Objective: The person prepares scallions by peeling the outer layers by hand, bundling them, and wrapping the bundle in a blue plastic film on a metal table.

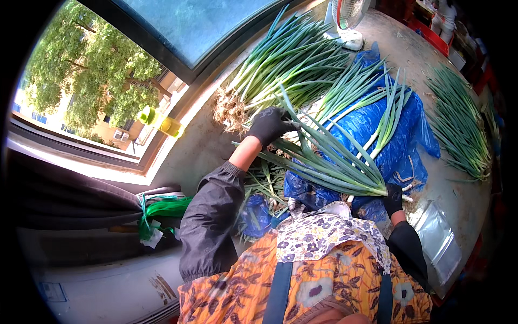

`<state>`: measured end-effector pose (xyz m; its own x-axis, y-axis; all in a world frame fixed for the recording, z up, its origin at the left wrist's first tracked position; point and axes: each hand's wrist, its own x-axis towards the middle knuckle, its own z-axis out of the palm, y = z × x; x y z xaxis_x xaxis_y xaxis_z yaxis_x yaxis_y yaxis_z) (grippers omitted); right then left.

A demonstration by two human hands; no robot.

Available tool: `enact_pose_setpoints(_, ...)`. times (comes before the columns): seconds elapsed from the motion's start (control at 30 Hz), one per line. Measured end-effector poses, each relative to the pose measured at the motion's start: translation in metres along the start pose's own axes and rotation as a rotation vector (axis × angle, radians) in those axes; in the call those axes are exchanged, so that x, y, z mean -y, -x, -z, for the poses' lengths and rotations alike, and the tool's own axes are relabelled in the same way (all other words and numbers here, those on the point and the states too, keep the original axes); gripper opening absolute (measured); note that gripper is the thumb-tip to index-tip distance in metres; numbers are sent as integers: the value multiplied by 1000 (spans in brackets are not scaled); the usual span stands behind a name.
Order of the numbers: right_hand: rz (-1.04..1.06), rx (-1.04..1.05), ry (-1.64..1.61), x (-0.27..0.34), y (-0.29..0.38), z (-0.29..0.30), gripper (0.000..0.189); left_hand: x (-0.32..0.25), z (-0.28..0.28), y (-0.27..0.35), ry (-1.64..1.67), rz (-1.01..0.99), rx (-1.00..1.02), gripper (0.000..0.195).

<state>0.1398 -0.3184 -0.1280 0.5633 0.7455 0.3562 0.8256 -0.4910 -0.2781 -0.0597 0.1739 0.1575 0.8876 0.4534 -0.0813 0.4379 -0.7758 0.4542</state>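
My right hand [394, 199], in a black glove, grips several green onions [340, 166] near their white root ends. Their long leaves fan out to the left, across a blue plastic sheet [404, 133]. My left hand [270, 125], gloved in black too, is closed around leaves at the upper part of the fan. Its fingertips are partly hidden. Just beyond it lies a big pile of green onions [291, 69] with tangled brown roots [230, 109]. A few cleaned stalks with white stems [374, 141] rest on the blue plastic.
Loose leaf scraps [265, 180] lie below my left forearm. Another green onion bundle [461, 125] is at the far right, with clear plastic bags [439, 243] nearer me. A fan [350, 24] stands at the back. A yellow-green bottle [162, 121] sits by the open window. Someone stands far off.
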Motion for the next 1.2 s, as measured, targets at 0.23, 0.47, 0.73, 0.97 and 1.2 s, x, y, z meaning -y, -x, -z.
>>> enact_pose_setpoints(0.23,-117,182,-18,-7,7,2,35,1,-14,16,-320,-377,-319,22)
enact_pose_setpoints(0.47,-32,6,-50,11,-7,5,26,13,-46,24,549,125,-506,22)
enact_pose_setpoints(0.73,-41,25,21,3,6,-5,31,-13,-34,28,556,86,-648,12)
enact_pose_setpoints(0.97,-162,77,-17,14,8,-3,32,54,-2,3,110,-155,-1099,8)
enact_pose_setpoints(1.2,-168,164,-53,20,-6,14,29,0,108,27,-182,-496,-664,19)
